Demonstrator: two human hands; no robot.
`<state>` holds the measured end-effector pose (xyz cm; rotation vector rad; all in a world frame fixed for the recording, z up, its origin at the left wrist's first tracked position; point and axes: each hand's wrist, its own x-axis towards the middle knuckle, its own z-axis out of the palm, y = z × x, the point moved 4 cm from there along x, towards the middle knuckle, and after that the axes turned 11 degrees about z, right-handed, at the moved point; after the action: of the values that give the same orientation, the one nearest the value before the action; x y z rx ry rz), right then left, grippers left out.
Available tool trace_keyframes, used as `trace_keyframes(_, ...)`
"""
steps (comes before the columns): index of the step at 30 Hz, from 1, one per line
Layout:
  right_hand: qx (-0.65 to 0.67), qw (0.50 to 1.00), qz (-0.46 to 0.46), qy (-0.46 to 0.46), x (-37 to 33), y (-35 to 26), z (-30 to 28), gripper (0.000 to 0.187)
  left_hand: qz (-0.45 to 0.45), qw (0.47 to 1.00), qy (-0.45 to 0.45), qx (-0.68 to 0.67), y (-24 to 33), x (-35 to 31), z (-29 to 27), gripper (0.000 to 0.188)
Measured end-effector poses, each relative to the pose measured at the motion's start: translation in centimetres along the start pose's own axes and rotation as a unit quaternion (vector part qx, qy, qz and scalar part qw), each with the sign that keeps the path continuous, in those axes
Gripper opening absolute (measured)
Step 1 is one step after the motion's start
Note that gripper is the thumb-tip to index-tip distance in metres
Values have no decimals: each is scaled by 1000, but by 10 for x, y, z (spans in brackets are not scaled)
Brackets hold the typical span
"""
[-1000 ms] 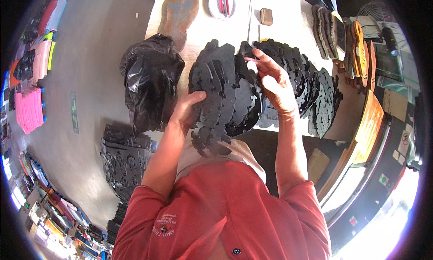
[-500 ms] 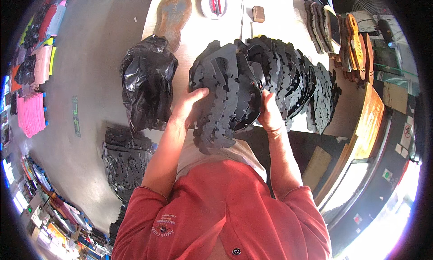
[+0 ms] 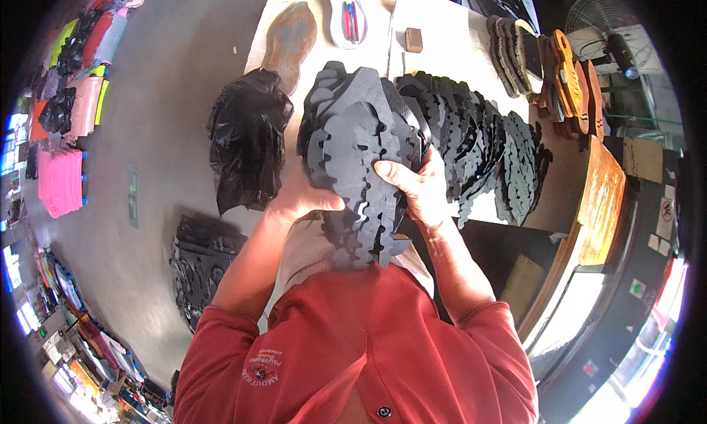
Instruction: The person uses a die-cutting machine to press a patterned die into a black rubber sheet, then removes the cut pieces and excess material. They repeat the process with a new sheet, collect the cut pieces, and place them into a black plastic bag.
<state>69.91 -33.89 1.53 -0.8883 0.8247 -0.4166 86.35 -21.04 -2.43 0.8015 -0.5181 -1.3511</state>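
A thick bundle of black shoe soles (image 3: 353, 148) with jagged, toothed edges stands between my hands, close to my body at the table's near edge. My left hand (image 3: 300, 198) grips its left side, thumb lying toward the front. On the right, my right hand (image 3: 418, 188) is closed round the bundle with the thumb pressed on the face of the foremost sole. The fingers of both hands are mostly hidden behind the soles. Just right of the bundle, a leaning row of more black soles (image 3: 475, 140) rests on the table.
A black plastic bag (image 3: 250, 140) lies at the table's left edge. Farther back are a worn sole-shaped template (image 3: 292, 37), a white sole-shaped tray (image 3: 339, 15) with pens and a small wooden block (image 3: 414, 40). Orange and brown soles (image 3: 571, 78) stand right. More black pieces (image 3: 202, 258) are stacked lower left.
The bundle has turned so its front face shows more and has come nearer my body. My right thumb has moved onto that face. The row of soles stays on the table.
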Motion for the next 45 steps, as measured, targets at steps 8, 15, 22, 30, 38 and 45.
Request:
trace_keyframes(8,-65,995,-47,60,-22,6,-11,67,71,994,18,77,-10,-18,42,63)
trace_keyframes(15,-86,988,-115,59,-57,9,-11,61,65,975,122,176,-42,-47,70,68)
trace_keyframes(22,-64,996,-56,29,-97,9,-16,60,-1,995,76,-68,-61,-65,60,48)
trace_keyframes(30,-42,994,-82,65,-129,38,-16,70,-30,996,0,-79,-103,-91,50,70)
trace_keyframes(38,-122,976,-87,158,-149,75,-27,53,-66,985,-64,-147,-94,-123,59,79)
trace_keyframes(45,-55,971,-127,196,-179,63,-20,61,-117,988,-100,32,-91,-111,82,63)
